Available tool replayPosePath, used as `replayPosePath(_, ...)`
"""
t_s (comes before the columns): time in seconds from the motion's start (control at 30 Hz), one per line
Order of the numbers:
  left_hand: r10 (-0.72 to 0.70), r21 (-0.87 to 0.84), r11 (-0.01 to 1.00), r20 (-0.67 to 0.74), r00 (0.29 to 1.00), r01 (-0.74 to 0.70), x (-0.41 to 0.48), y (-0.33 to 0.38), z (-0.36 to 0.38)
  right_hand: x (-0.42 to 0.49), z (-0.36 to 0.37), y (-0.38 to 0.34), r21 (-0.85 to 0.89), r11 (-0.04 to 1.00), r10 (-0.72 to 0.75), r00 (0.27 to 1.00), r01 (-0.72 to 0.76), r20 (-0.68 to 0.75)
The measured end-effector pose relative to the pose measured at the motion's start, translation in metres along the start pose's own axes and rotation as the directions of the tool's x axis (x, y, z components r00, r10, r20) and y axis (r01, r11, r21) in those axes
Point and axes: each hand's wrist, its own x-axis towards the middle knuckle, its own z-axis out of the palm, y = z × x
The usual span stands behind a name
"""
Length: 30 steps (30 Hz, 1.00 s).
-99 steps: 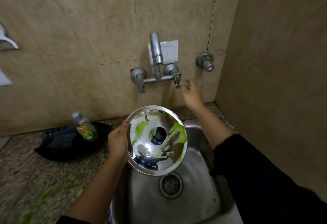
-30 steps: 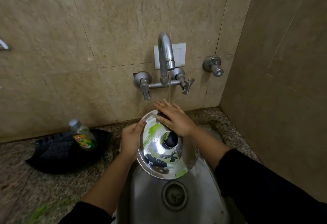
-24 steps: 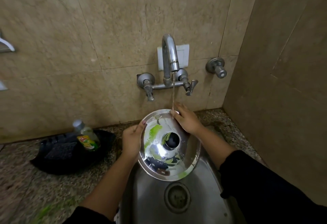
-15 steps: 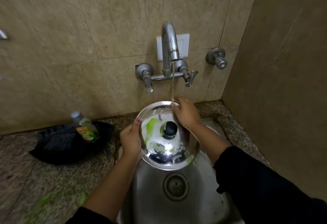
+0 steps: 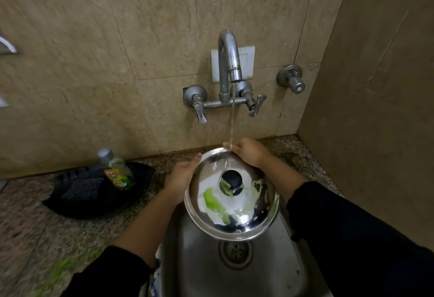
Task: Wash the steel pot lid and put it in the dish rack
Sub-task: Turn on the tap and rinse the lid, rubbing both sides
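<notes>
The round steel pot lid with a black knob is held tilted over the sink, streaked with green soap. My left hand grips its left rim. My right hand rests on the lid's far rim, under a thin stream of water from the wall tap. Water runs down the lid's face. No dish rack is in view.
A dish soap bottle stands in a black tray on the speckled counter to the left. The sink drain lies below the lid. Tiled walls close in behind and on the right, with a separate valve beside the tap.
The tap was turned on and water now falls on the lid. My right hand went from the tap handle to the lid's far rim, and much green soap has washed off.
</notes>
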Motion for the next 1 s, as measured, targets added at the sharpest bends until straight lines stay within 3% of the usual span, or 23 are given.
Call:
replayPosePath(0.1, -0.037, -0.013, 0.999, 0.000, 0.999, 0.037, 0.003, 0.002, 0.002, 0.003, 0.002, -0.010, -0.087, 0.992, -0.094, 0.995, 0.095, 0.017)
replayPosePath(0.2, -0.067, -0.177, 0.983, -0.078, 0.995, 0.052, 0.001, -0.006, 0.000, -0.012, 0.012, 0.002, -0.173, 0.956, -0.244, 0.970, 0.238, -0.011)
replayPosePath(0.33, -0.136, -0.328, 0.943, -0.225, 0.965, 0.056, 0.000, -0.015, 0.002, -0.062, 0.036, 0.014, -0.277, 0.913, -0.325, 0.945, 0.301, -0.044)
replayPosePath(0.47, -0.190, -0.338, 0.938, -0.306, 0.933, 0.080, 0.000, -0.022, 0.007, -0.086, 0.059, 0.022, -0.281, 0.917, -0.303, 0.953, 0.283, -0.028)
replayPosePath(0.6, -0.159, -0.329, 0.943, -0.330, 0.930, 0.045, -0.003, -0.022, 0.019, -0.059, 0.039, 0.039, -0.228, 0.971, -0.108, 0.985, 0.075, -0.136)
replayPosePath(0.7, -0.167, -0.392, 0.920, -0.359, 0.918, 0.014, -0.003, -0.016, 0.024, -0.072, 0.055, 0.031, -0.220, 0.970, -0.140, 0.978, 0.104, -0.153)
replayPosePath(0.8, -0.233, -0.449, 0.893, -0.404, 0.885, 0.030, -0.002, -0.014, 0.023, -0.110, 0.078, 0.019, -0.278, 0.915, -0.320, 0.946, 0.293, -0.057)
replayPosePath(0.9, -0.237, -0.436, 0.900, -0.426, 0.873, 0.032, -0.001, -0.017, 0.026, -0.112, 0.081, 0.007, -0.311, 0.750, -0.576, 0.808, 0.584, 0.127)
replayPosePath(1.0, -0.145, -0.397, 0.918, -0.355, 0.924, -0.008, -0.005, -0.015, 0.035, -0.086, 0.072, -0.005, -0.307, 0.725, -0.618, 0.779, 0.617, 0.105)
